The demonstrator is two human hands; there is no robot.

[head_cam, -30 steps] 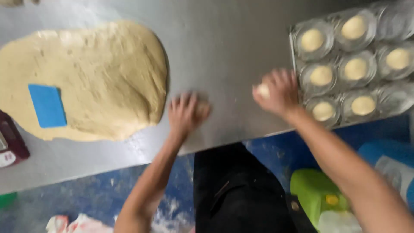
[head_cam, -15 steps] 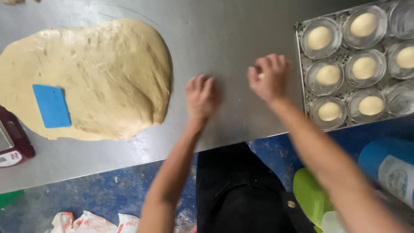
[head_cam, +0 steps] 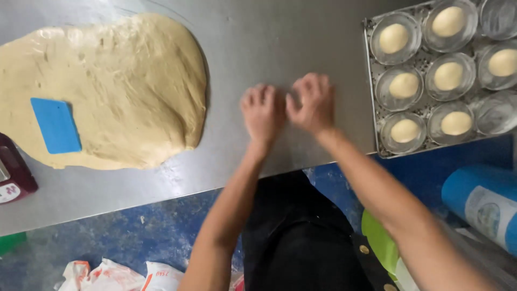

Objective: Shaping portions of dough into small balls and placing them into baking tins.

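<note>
**Hands pressed together on the steel table**

Hands meet at the middle of the metal table [head_cam: 301,32], palms down and knuckles up. The left hand [head_cam: 264,112] and right hand [head_cam: 311,103] sit side by side, thumbs touching, fingers curled downward onto the surface. Whether anything lies under the palms cannot be told; no dough shows between them. Both forearms run back toward the body, the right one coming in at a slant from the lower right.

Left of the hands, well apart, lies a broad flattened sheet of dough [head_cam: 124,91], pale tan, uneven at the edges, its surface streaked and stretched. A blue rectangular scraper [head_cam: 55,125] rests flat on its left part. Further left, at the table's edge, sits part of a dark red scale [head_cam: 15,178].

Right of the hands, near the right wrist, stands a metal baking tray [head_cam: 372,81] of round moulds, several holding a smooth pale dough ball [head_cam: 404,85].

Below the table, to the right, a blue cylinder with a pale label [head_cam: 484,207] lies on its side; white crumpled bags [head_cam: 116,275] sit lower left.
</note>
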